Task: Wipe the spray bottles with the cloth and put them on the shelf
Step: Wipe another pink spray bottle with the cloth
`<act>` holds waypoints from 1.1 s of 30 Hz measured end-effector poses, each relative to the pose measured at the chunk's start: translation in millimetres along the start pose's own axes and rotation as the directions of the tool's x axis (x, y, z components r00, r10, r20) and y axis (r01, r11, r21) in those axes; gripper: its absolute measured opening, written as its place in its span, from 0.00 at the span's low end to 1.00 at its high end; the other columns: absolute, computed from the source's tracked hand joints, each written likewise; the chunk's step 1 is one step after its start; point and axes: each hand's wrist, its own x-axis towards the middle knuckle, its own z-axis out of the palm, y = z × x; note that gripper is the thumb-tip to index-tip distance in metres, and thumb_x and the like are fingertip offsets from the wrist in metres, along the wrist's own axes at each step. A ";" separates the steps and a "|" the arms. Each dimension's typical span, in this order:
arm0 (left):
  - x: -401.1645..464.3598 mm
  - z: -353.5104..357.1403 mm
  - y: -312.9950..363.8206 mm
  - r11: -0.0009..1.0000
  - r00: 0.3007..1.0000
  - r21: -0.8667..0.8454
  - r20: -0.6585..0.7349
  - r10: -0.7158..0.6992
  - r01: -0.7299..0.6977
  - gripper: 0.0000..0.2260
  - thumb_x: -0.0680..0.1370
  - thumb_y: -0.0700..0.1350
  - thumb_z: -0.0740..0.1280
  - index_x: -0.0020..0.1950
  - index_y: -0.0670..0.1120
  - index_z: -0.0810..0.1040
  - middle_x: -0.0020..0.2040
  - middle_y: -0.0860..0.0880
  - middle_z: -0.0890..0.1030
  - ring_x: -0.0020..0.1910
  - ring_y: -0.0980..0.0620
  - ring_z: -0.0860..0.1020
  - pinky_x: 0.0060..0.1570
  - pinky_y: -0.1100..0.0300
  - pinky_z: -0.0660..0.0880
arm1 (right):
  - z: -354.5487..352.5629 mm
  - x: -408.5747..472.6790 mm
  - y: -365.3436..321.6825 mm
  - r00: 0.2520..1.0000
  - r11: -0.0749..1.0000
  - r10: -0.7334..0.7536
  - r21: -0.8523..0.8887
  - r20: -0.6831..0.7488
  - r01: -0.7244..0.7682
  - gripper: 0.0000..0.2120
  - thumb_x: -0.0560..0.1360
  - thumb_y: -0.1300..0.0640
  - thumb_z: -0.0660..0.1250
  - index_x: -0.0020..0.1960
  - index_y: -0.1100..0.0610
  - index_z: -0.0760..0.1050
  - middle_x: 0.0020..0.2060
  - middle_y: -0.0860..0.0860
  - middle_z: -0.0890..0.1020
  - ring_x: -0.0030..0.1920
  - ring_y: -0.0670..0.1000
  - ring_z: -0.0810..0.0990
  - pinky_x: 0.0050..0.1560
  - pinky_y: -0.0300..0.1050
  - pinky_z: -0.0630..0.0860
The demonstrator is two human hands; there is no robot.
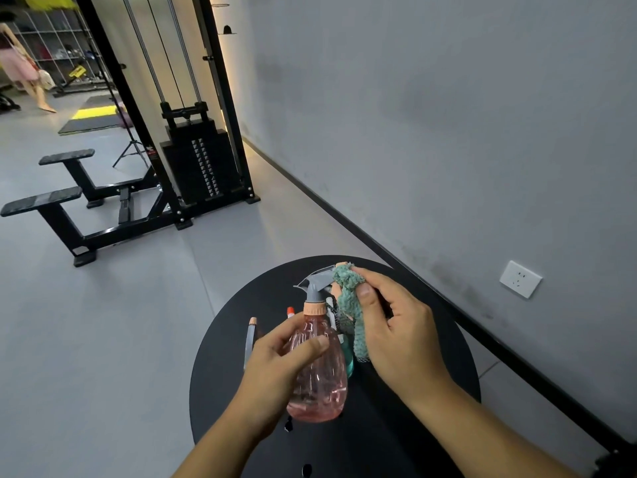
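Above the round black surface (431, 357), a pink spray bottle (319, 374) is held by the left hand (275, 360), fingers curled round its smooth, light-looking belly. The soft teal cloth (351, 305) is pinched against the trigger head by the right hand (400, 326).

Dim, even indoor light. A warm glow strip runs down the grey wall (431, 115) just behind the weight machine (200, 160). Wide-angle distortion bows the wall's baseboard; the far room left of the machine looks soft.
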 end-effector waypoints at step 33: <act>3.9 2.5 -2.8 0.944 0.947 -0.257 0.295 -0.127 0.207 0.23 0.73 0.51 0.76 0.60 0.35 0.85 0.54 0.33 0.85 0.52 0.37 0.86 0.57 0.44 0.81 | 11.4 -3.0 5.4 0.876 0.863 -0.461 -0.158 0.144 0.480 0.19 0.81 0.64 0.70 0.72 0.61 0.78 0.68 0.53 0.82 0.70 0.47 0.80 0.65 0.44 0.80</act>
